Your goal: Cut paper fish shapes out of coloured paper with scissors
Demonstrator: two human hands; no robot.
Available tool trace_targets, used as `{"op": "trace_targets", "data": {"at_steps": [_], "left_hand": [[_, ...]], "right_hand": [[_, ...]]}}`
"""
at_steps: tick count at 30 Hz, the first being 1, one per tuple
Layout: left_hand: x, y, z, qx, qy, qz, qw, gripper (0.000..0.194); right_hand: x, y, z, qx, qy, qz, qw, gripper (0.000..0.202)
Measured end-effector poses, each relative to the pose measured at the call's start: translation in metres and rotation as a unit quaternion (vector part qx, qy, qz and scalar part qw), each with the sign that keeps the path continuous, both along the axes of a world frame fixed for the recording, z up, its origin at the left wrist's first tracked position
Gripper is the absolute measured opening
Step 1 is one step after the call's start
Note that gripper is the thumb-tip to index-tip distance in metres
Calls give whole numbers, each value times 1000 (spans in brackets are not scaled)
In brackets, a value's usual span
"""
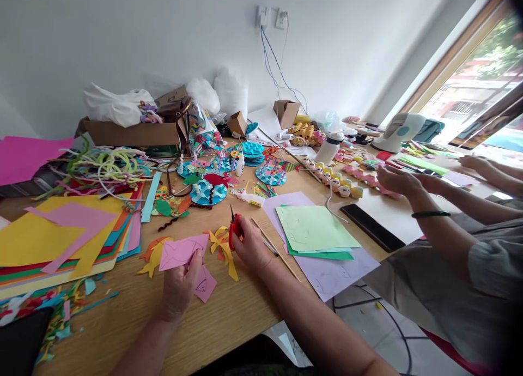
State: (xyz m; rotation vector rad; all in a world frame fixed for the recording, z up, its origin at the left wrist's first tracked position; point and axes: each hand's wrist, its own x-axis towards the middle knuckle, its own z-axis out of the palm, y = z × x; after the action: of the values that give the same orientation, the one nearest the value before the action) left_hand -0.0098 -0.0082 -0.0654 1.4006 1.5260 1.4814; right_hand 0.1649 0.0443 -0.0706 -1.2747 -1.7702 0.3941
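Observation:
My left hand [180, 289] pinches a piece of pink paper [180, 253] that carries a drawn fish outline. A second pink scrap [205, 284], also with pencil lines, lies partly under that hand. In my right hand [250, 245] is a pair of scissors with red handles [235, 231], its dark tip pointing up and away from me; the blades look closed. Orange and yellow paper cutouts [153, 258] rest just left of the pink paper. Yellow paper offcuts [223, 250] lie on the table between my hands.
Coloured sheets [44, 231] are stacked at left, paper shreds [61, 316] in front. Green sheets [316, 226] on lilac paper lie right, beside a wooden stick [281, 256] and a black phone-like slab [371, 227]. Blue crafted pieces [208, 192] and a glue bottle [249, 198] stand beyond. Other people's hands [398, 181] are at right.

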Motion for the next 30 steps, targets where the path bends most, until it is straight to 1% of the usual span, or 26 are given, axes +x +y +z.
{"op": "trace_targets", "data": {"at_steps": [8,16,22,25,30], "left_hand": [[-2,-1,-4,34,54,14,998,14],[-4,-1,-12,54,74,7,996,13],[-8,-1,-18,52,86,-1,995,12],[-7,-1,-17,48,93,-3,995,15],[-2,-3,-11,37,95,-2,995,18]], "right_hand": [[-5,-5,7,1,7,35,999,6],[-8,-6,8,10,15,44,999,8],[-9,-6,7,16,21,56,998,8],[-9,-6,7,17,25,56,998,6],[-9,-6,7,11,26,57,998,8]]}}
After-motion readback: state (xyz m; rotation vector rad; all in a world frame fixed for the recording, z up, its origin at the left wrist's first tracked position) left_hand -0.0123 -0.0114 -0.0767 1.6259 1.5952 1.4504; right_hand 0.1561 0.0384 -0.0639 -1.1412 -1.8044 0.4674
